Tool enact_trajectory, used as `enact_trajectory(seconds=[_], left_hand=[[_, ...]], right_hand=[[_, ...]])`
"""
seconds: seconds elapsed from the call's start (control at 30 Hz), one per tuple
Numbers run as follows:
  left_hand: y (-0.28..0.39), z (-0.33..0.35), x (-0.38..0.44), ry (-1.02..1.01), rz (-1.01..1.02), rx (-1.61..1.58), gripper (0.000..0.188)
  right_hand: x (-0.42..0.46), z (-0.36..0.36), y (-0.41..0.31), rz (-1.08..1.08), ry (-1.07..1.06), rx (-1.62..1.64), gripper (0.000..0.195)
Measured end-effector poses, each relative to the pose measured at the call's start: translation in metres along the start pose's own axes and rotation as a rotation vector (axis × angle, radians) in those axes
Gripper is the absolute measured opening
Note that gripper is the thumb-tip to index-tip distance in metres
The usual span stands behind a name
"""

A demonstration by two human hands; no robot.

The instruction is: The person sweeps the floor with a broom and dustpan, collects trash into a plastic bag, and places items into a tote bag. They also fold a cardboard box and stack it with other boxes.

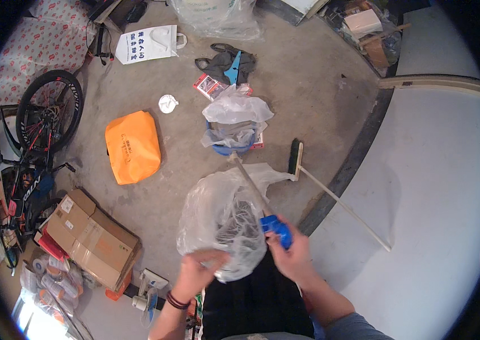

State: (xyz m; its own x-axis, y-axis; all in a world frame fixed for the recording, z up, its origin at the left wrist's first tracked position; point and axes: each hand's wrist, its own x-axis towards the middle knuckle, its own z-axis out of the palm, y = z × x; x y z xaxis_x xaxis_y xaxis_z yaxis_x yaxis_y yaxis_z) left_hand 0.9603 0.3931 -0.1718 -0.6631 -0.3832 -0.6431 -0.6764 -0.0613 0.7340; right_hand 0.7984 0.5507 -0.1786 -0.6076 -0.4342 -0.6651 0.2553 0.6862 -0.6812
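My right hand (288, 250) is closed around the blue grip (280, 231) of a long-handled dustpan. Its pale pole (250, 182) slants away to a blue pan (233, 149) on the concrete floor, where crumpled translucent plastic (237, 108) lies in and over the pan. A large clear plastic bag (218, 208) spreads in front of my legs, left of the pole. Over the bag's near edge is my left hand (201, 267), blurred, with fingers partly bent; whether it grips the film cannot be told.
A broom (297, 159) leans its handle over the white surface at right. On the floor are an orange bag (133, 146), a white paper bag (150, 44), a dark bundle (225, 61) and a white disc (167, 103). A bicycle (40, 144) and cardboard box (91, 238) stand left.
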Motion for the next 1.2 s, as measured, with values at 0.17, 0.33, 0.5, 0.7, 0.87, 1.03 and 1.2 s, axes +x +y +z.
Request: enact_trajectory(seconds=[0.17,0.33,0.5,0.7,0.87,1.03,1.2], left_hand=[[-0.05,-0.056,0.014,0.38,-0.069,0.486,0.023],[-0.079,-0.076,0.039,0.483,-0.036,0.611,0.041],[-0.105,-0.083,0.063,0.529,0.022,0.726,0.046],[-0.094,-0.103,0.08,0.577,0.043,0.673,0.049],[-0.073,-0.117,0.099,0.653,0.177,0.675,0.048],[-0.034,-0.114,0.117,0.664,0.245,0.608,0.054],[-0.02,-0.113,0.132,0.582,0.365,0.65,0.067]], right_hand=[[0.0,-0.052,0.002,0.174,0.203,-0.003,0.024],[-0.01,-0.08,0.021,0.127,0.344,-0.208,0.034],[-0.033,-0.081,0.057,0.03,0.357,-0.466,0.033],[-0.056,-0.114,0.084,-0.186,0.427,-0.654,0.041],[-0.072,-0.162,0.058,-0.243,0.525,-0.885,0.036],[-0.107,-0.214,0.025,-0.433,0.64,-1.024,0.031],[-0.181,-0.296,-0.031,-0.551,0.336,-1.173,0.033]])
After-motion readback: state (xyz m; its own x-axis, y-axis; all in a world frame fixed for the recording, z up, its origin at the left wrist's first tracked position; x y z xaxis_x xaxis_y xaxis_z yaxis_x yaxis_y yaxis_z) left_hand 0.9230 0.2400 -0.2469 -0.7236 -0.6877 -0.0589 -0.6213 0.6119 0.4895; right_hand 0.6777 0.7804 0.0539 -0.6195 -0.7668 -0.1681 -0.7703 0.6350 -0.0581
